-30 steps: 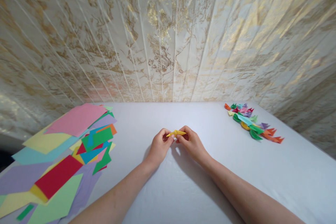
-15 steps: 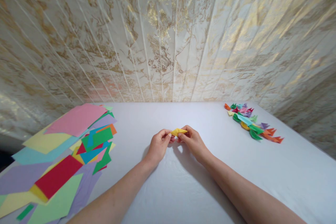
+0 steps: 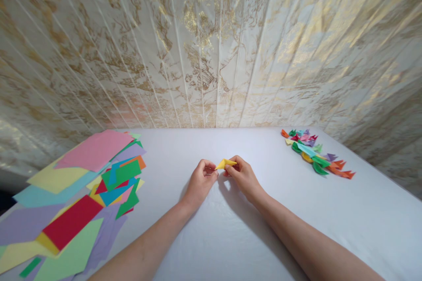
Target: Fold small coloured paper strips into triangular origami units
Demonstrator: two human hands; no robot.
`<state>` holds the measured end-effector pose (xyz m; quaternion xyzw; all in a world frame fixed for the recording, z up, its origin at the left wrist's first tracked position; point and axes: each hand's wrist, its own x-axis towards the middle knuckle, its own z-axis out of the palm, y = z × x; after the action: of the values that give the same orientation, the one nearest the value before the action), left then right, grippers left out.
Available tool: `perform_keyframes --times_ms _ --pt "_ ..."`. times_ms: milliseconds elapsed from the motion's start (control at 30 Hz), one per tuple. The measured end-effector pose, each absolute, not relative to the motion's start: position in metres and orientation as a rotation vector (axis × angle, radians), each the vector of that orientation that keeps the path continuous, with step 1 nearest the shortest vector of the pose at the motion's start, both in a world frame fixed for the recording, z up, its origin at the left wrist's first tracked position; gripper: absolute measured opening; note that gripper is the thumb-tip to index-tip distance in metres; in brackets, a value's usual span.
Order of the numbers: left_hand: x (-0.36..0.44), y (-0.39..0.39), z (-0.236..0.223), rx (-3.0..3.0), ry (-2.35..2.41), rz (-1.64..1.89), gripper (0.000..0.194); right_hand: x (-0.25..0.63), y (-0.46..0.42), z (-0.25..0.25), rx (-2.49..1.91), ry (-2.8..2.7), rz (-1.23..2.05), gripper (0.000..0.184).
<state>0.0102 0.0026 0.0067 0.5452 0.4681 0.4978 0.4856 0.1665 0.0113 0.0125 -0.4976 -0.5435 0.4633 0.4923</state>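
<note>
A small folded yellow paper piece, pointed at both ends, is held just above the white table in the middle. My right hand pinches it between thumb and fingers near its right end. At its left tip, the thumb and fingertips of my left hand are closed around the point. Part of the paper's underside is hidden by the fingers.
Overlapping sheets of coloured paper, a red one and a pink one among them, cover the table's left side. Several folded paper figures, including a green one, lie at the right. A gold-patterned curtain hangs behind the table.
The left fingers have slid outward to the left tip, baring more of the yellow paper. My right hand keeps its pinch, having shifted slightly up and right.
</note>
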Motion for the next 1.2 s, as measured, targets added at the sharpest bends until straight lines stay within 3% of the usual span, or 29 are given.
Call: perform_keyframes --times_ms 333,700,967,1200 --pt "0.007 0.004 0.011 1.254 1.113 1.223 0.016 0.162 0.007 0.012 -1.204 -1.438 1.177 0.014" --pt "0.009 0.004 0.012 1.340 1.058 1.195 0.012 0.160 0.005 0.013 -1.136 -1.443 1.321 0.026" --pt "0.010 0.002 0.007 1.468 1.092 1.140 0.007 0.166 0.004 0.020 -1.191 -1.588 0.966 0.014" --pt "0.011 -0.002 0.011 1.516 1.127 1.157 0.009 0.164 0.003 0.020 -1.233 -1.632 0.912 0.011"
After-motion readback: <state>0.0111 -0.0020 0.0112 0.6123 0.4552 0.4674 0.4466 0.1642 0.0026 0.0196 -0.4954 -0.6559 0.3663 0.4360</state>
